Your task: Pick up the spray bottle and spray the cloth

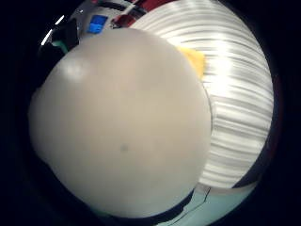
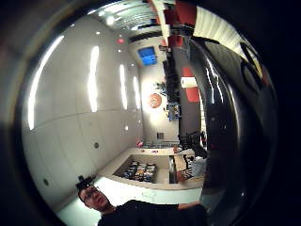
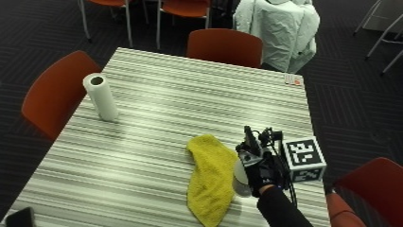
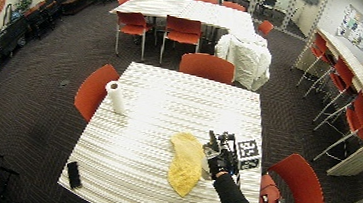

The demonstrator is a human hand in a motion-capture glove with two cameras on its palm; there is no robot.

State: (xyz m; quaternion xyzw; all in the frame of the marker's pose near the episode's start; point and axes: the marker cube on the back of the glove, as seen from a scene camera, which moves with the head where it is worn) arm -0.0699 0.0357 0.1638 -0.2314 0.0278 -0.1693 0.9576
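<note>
Right now my gloved right hand (image 3: 261, 171) has its grip wrapped around the spray bottle (image 3: 241, 178) — fingers curled about its pale body, which stands close beside the yellow cloth (image 3: 207, 177) on the striped surface (image 3: 157, 104). From the outside view I cannot say whether the bottle's base is touching the surface or just clear of it. The cloth lies stretched out lengthwise, its long edge just next to the bottle.

By my reckoning the pick-up step is in hand or barely finished, and the spraying is not yet done. The next move calls for bringing the nozzle round to face the cloth, then getting a finger onto the trigger and squeezing — the cloth is so near that little travel seems needed, only aim.

Much is hard to make out. The bottle's head and nozzle are lost among the dark gear on my hand, so I cannot tell which way the nozzle points or whether a finger is on the trigger. In the little-finger-side palm view the bottle's rounded pale body (image 1: 122, 127) fills most of the frame, with only a sliver of cloth (image 1: 194, 59) showing past it. The thumb-side palm view looks away at the room and ceiling, showing neither cloth nor nozzle. A paper towel roll (image 3: 100, 97) stands upright well apart, across the surface.
</note>
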